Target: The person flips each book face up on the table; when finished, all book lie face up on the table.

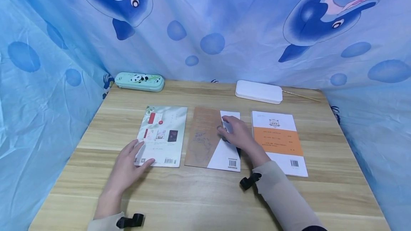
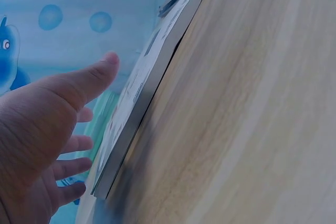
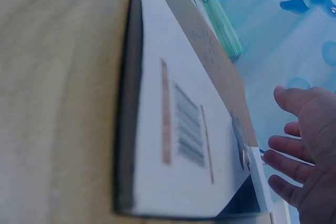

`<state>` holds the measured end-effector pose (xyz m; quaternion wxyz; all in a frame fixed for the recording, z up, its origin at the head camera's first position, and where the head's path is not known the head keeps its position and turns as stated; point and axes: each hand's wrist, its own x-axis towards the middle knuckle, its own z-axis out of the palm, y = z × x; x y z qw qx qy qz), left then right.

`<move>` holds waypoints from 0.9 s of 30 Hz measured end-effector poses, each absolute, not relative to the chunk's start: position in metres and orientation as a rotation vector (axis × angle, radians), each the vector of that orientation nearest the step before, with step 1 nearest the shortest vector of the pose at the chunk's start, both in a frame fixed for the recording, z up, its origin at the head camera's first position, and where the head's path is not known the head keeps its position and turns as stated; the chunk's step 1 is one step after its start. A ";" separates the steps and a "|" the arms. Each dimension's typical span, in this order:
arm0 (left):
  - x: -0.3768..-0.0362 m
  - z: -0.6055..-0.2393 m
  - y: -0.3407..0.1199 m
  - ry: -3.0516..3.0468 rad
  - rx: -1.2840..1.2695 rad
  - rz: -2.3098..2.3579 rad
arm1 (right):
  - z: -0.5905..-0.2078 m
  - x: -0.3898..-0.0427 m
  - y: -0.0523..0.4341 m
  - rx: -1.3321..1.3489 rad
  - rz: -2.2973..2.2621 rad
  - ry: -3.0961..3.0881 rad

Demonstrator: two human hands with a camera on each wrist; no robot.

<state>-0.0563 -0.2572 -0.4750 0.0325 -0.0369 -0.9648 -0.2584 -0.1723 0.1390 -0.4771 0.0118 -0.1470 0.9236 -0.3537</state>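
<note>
Three books lie flat in a row on the wooden table (image 1: 205, 195). At the left edge of the pale green-white book (image 1: 163, 127), my left hand (image 1: 126, 167) hovers with fingers spread and thumb apart, over its lower left corner. My right hand (image 1: 239, 134) reaches over the brown and white book (image 1: 200, 142), its fingers loosely extended above the white part. That book's barcode (image 3: 189, 124) shows large in the right wrist view. To the right lies the white and orange book (image 1: 277, 140). Neither hand grips anything.
A mint pencil case (image 1: 139, 82) with a panda stands at the back left. Toward the back right are a white flat case (image 1: 259, 91) and a thin brush-like stick (image 1: 302, 96). A blue dolphin-print curtain (image 1: 205, 27) hangs behind the table and along its sides.
</note>
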 end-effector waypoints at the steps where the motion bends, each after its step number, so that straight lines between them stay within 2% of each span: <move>1: -0.056 -0.475 -0.258 -2.972 -0.109 -0.796 | -0.477 -0.173 0.138 -0.470 -1.101 2.880; 12: -0.056 -0.478 -0.261 -3.005 -0.086 -0.821 | -0.473 -0.189 0.121 -0.647 -1.113 2.822; 27: -0.053 -0.480 -0.264 -3.035 -0.065 -0.850 | -0.480 -0.207 0.097 -0.676 -1.193 2.753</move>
